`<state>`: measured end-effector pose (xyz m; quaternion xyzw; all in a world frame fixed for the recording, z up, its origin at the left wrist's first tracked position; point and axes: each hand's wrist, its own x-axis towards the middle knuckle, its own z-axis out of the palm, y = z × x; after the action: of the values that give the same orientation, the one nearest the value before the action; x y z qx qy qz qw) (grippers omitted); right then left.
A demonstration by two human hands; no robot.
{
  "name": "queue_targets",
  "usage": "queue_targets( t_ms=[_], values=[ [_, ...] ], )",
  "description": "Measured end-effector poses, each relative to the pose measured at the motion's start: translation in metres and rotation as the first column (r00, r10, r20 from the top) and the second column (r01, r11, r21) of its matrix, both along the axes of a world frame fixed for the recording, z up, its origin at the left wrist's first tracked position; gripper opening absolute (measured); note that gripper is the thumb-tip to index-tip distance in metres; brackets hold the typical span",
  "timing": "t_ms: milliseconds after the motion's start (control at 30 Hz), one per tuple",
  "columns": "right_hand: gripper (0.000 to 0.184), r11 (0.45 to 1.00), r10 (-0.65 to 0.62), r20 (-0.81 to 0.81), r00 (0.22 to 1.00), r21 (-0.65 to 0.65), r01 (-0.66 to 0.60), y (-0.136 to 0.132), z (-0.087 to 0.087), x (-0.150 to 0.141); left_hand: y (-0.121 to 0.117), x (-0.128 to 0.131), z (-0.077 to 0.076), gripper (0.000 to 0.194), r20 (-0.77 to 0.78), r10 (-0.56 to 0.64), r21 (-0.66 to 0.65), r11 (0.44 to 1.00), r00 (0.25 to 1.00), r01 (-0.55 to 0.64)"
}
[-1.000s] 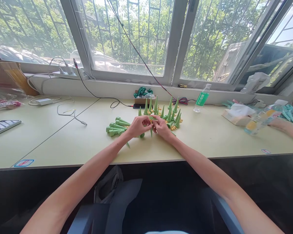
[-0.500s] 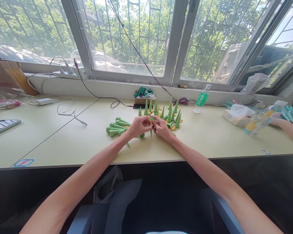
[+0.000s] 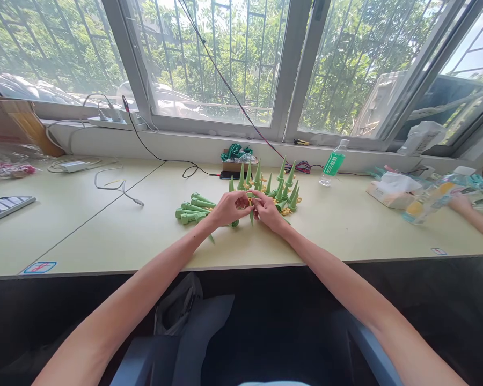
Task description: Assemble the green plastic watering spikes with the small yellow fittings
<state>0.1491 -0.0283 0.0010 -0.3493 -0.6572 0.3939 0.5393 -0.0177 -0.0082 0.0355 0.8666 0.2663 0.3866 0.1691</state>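
Between both hands, over the table (image 3: 241,252), is a green watering spike (image 3: 251,217), its pointed end downward and a small yellow valve (image 3: 250,200) at its upper part. My left hand (image 3: 226,208) pinches at the top of it from the left. From the right, the fingers of my right hand (image 3: 269,213) are closed on the same piece. Fingers hide part of it. Several green spikes (image 3: 195,206) lie beside my left hand. Behind my right hand more green spikes (image 3: 290,176) stand point up, with yellow valves on or among them.
Behind the spikes are a dark phone (image 3: 230,175) and a small box of green material (image 3: 237,155). A bottle with a green label (image 3: 333,163) stands right of them. Farther right are a tissue box (image 3: 392,190), a tilted bottle (image 3: 430,198) and another person's hand (image 3: 462,205). Cables (image 3: 121,188) lie leftward.
The held spike's lower tip has shifted slightly to the right between my fingers. My hands stay nearly in place. The other person's hand at the far right has moved a little.
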Motion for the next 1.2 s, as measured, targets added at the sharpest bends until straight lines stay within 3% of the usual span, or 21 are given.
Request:
queue_targets(
  t_ms=[633, 1200],
  values=[
    [0.039, 1.000, 0.002, 0.009, 1.000, -0.010, -0.002, -0.0013, 0.0026, 0.0001, 0.0018, -0.0013, -0.0002, 0.023, -0.040, -0.021, 0.055, 0.998, 0.999, 0.024],
    [0.031, 0.999, -0.029, 0.014, 0.999, -0.023, 0.029, -0.0021, -0.0016, 0.0001, 0.0040, 0.0002, -0.0055, 0.029, -0.026, 0.027, 0.046, 0.999, 0.999, -0.026]
  ],
)
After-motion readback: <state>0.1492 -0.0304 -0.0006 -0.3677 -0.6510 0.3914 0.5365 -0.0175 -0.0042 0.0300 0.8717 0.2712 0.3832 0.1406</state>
